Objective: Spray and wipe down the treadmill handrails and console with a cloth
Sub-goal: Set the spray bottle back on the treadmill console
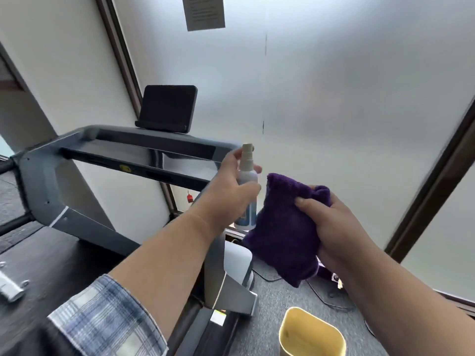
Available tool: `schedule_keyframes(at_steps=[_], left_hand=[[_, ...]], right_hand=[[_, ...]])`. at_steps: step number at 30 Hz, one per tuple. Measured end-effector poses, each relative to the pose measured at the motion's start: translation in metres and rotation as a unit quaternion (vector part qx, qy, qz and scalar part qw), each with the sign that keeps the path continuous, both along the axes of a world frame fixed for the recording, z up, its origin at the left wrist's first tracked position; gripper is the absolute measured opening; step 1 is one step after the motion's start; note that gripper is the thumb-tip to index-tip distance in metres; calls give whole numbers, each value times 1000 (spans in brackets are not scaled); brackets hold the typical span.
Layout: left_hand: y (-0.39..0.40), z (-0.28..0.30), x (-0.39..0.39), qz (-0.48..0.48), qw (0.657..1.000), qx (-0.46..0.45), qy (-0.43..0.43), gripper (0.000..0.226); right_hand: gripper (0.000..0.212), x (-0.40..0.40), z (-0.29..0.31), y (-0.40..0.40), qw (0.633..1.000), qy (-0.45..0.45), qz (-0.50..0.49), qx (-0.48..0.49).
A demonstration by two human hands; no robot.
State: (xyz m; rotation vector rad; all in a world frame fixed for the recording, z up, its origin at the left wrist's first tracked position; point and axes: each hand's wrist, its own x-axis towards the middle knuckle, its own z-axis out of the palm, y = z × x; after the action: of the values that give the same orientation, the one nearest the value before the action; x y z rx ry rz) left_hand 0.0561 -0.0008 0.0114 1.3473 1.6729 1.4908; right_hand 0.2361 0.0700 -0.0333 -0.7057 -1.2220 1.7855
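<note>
My left hand grips a small white spray bottle with a blue label, held upright with its nozzle at the top. Just to its right, my right hand holds a folded purple cloth facing the bottle. Behind them stands the grey treadmill, with its console bar and a dark tablet-like screen on top. The left handrail frame slopes down toward the belt. My left forearm hides part of the right handrail post.
A yellow plastic bin stands on the grey carpet at lower right. Cables trail on the floor by the frosted window. A red safety key hangs under the console. The black treadmill belt lies at lower left.
</note>
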Motion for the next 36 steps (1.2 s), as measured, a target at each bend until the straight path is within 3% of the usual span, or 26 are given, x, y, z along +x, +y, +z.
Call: schedule_keyframes(at_steps=[6, 12, 20, 30, 33, 35, 36], left_hand=[[49, 19, -71, 133, 986, 14, 98, 72], [101, -8, -126, 258, 961, 72, 63, 60], [138, -55, -181, 283, 957, 5, 69, 53], [148, -68, -180, 246, 967, -14, 68, 59], [136, -66, -176, 228, 972, -37, 35, 73], [125, -54, -166, 274, 960, -49, 41, 90], [118, -46, -156, 301, 952, -7, 56, 92]], right_hand=[[10, -24, 14, 27, 999, -6, 46, -16], [10, -65, 34, 48, 998, -6, 53, 16], [13, -55, 13, 50, 998, -14, 55, -6], [14, -43, 2, 45, 1000, -24, 18, -2], [16, -42, 1, 42, 1000, -28, 8, -8], [17, -42, 1, 42, 1000, -25, 0, -13], [17, -41, 1, 42, 1000, -23, -8, -14]])
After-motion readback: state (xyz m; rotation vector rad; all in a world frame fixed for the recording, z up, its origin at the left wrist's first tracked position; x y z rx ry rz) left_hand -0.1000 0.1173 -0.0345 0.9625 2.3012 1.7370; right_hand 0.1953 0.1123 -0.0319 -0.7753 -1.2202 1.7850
